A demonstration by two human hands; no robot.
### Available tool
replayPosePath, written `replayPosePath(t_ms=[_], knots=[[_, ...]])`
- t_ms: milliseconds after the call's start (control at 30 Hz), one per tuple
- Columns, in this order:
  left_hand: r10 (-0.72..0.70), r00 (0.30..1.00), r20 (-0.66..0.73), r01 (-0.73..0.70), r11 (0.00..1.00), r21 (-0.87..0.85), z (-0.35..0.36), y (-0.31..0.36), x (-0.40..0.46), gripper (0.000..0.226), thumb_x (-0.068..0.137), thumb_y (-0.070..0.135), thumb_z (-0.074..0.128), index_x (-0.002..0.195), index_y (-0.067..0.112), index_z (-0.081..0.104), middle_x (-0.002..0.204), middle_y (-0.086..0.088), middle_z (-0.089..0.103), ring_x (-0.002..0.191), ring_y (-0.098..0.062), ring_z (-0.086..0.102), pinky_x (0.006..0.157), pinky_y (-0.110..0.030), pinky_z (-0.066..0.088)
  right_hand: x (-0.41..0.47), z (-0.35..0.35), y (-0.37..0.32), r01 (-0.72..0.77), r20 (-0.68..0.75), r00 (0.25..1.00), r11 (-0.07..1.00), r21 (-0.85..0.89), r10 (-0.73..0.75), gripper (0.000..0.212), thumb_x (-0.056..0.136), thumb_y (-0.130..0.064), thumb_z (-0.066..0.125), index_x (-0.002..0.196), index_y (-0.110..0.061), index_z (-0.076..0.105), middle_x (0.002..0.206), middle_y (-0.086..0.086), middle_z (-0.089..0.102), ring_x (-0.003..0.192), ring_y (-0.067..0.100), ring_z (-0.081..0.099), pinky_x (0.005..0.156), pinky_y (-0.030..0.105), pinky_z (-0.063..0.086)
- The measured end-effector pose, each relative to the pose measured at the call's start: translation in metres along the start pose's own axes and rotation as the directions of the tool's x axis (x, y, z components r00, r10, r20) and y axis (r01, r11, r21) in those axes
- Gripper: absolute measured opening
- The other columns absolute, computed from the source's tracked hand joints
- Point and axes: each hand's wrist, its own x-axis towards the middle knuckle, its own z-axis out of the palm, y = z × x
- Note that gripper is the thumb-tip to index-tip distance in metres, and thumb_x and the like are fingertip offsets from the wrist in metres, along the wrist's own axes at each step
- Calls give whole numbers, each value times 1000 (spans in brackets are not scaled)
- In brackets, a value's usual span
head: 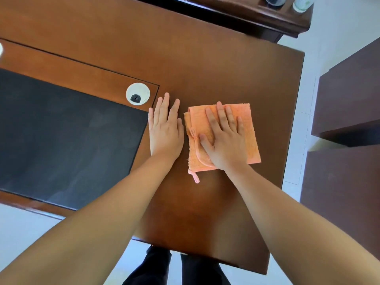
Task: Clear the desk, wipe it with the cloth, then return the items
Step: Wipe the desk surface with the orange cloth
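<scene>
A folded orange cloth (247, 124) lies flat on the brown wooden desk (216, 64), near its right end. My right hand (224, 140) presses down on the cloth with fingers spread, palm flat. Just left of the cloth, my left hand (165, 130) rests flat on the bare wood, fingers together and holding nothing. A small loop of the cloth sticks out at its near left corner.
A dark inlaid desk pad (61, 136) fills the desk's left part, with a round white cable grommet (137, 94) beyond its corner. A dark shelf (257, 15) with bottles stands behind the desk. Dark furniture (349, 95) stands to the right across the pale floor.
</scene>
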Motion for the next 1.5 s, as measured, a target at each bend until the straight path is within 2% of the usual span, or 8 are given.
replayPosePath(t_ms=[233, 367, 567, 700, 900, 1267, 1433, 1500], knots=[[-66, 998, 17, 62, 986, 155, 31, 36, 52, 57, 112, 40, 23, 167, 28, 19, 177, -3, 7, 163, -24, 1, 132, -52, 4, 98, -19, 58, 20, 4, 1000, 1000, -13, -20, 75, 104, -73, 15, 169, -36, 8, 179, -2, 5, 165, 25, 5, 132, 53, 7], [-75, 997, -24, 78, 979, 186, 41, 34, 52, 57, 111, 41, 21, 167, 31, 18, 177, -1, 9, 163, -22, 3, 131, -53, 9, 152, -30, 85, 18, 5, 1000, 999, -27, -18, 74, 104, -71, 15, 169, -35, 10, 178, 0, 8, 165, 26, 7, 132, 53, 9], [-95, 995, 5, 92, 973, 210, 44, 36, 54, 58, 110, 41, 21, 168, 32, 14, 177, 0, 5, 163, -20, 1, 131, -54, 11, 231, -46, 116, -11, 9, 1000, 1000, -18, 11, 77, 103, -74, 11, 169, -34, 10, 179, 3, 7, 164, 30, 7, 132, 55, 8], [-99, 995, 7, 95, 971, 218, 45, 35, 54, 59, 110, 41, 21, 168, 33, 13, 177, 1, 4, 163, -20, 1, 131, -55, 11, 251, -46, 121, -9, 1, 1000, 1000, -30, 9, 78, 102, -73, 7, 169, -34, 9, 178, 4, 10, 164, 32, 10, 131, 57, 10], [-94, 995, 13, 89, 970, 224, 44, 36, 55, 59, 109, 43, 15, 168, 34, 11, 177, 0, 4, 163, -22, 1, 131, -55, 10, 231, -44, 115, -50, 2, 999, 998, -47, 50, 74, 106, -66, 13, 170, -28, 9, 178, 7, 7, 164, 32, 7, 131, 57, 11], [-66, 997, 27, 60, 982, 179, 38, 37, 53, 60, 108, 42, 13, 168, 31, 12, 177, -3, 3, 163, -25, 0, 131, -55, 5, 107, -23, 76, -119, -16, 993, 992, -32, 118, 74, 106, -64, 16, 170, -28, 7, 179, 5, 4, 165, 29, 5, 131, 56, 12], [-50, 998, 38, 44, 988, 151, 34, 35, 51, 58, 111, 41, 20, 168, 29, 17, 177, -4, 4, 163, -26, 0, 131, -52, 0, 43, -16, 52, -150, -17, 989, 988, -27, 149, 74, 106, -64, 17, 170, -28, 9, 179, 4, 4, 165, 28, 4, 132, 53, 9], [-51, 998, 48, 47, 996, 82, 27, 33, 50, 56, 112, 40, 27, 166, 27, 23, 177, -4, 8, 163, -25, 2, 131, -49, -3, 16, -13, 43, -165, -19, 986, 986, -36, 164, 74, 106, -64, 19, 170, -28, 9, 179, 4, 3, 165, 28, 3, 132, 53, 9]])
